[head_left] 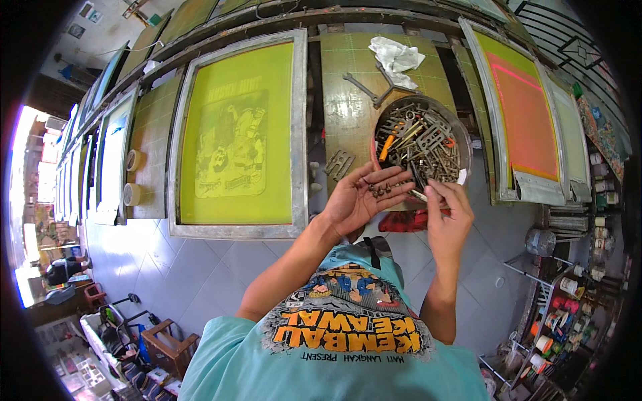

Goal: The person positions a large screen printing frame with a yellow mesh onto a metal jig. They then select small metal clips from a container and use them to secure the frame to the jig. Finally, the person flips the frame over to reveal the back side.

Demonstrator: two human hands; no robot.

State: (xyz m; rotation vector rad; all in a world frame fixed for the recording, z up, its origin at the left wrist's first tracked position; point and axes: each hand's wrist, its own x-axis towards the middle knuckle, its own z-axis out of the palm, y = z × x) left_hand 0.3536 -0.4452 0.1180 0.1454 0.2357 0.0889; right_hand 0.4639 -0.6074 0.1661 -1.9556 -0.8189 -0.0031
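Note:
My left hand (364,198) is palm up in front of a round tub, its fingers stretched out and slightly cupped. Several small dark metal bolts (380,190) lie on its fingers. To the right, my right hand (449,215) has thumb and forefinger pinched together by the tub's near rim; whatever is between them is too small to make out. The tub (470,150) is full of loose bolts, metal brackets and other hardware (428,144). An orange-handled tool (386,148) leans inside it on the left.
On the board around the tub lie an open-ended wrench (361,85), a slotted metal plate (339,164) and a crumpled white cloth (396,55). A yellow-green printing screen (274,134) stands left, a pink one (528,113) right. A red item (404,221) is below the tub. Shelving (545,321) stands lower right.

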